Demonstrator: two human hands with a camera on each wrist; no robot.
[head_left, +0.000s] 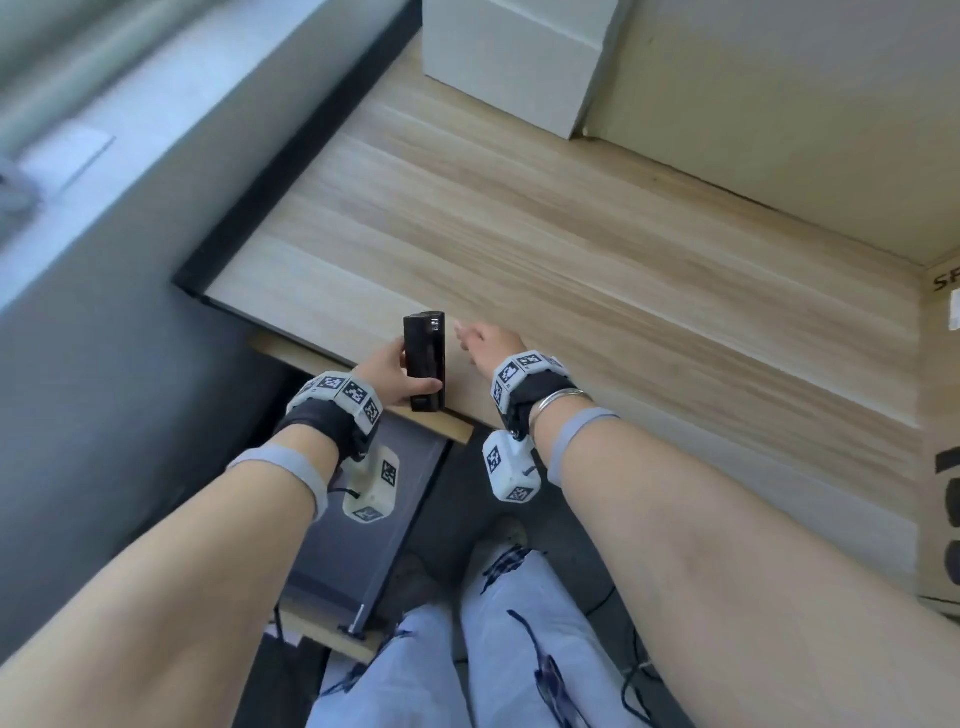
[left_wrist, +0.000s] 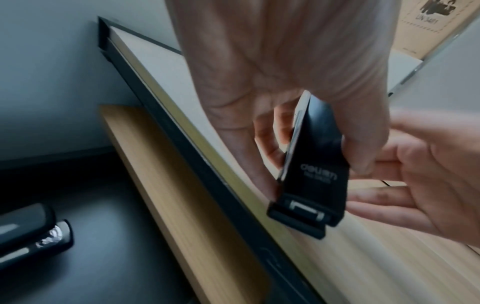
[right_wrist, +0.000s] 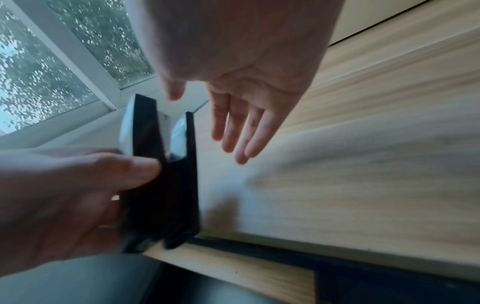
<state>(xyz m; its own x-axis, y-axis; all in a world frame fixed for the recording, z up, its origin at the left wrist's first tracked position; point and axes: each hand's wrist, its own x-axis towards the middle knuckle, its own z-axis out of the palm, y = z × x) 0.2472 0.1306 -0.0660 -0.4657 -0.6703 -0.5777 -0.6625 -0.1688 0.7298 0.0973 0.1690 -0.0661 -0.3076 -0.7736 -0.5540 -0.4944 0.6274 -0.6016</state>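
A black stapler (head_left: 425, 361) is held on its side at the near edge of the wooden desk (head_left: 571, 249). My left hand (head_left: 395, 371) grips it, thumb on one side and fingers behind. The left wrist view shows the stapler (left_wrist: 311, 164) with a printed logo and its hinge end pointing down, pinched in my left hand (left_wrist: 285, 86). In the right wrist view the stapler (right_wrist: 161, 174) has its two arms slightly parted. My right hand (head_left: 485, 340) hovers just right of it with straight fingers (right_wrist: 233, 127), holding nothing and apart from the stapler.
A white box (head_left: 514, 57) stands at the desk's far end. A cardboard box (head_left: 943, 441) sits at the right edge. A pulled-out dark drawer (head_left: 363, 530) lies under the desk, with another dark stapler-like object (left_wrist: 31, 234) in it. A window (right_wrist: 52, 61) is at left.
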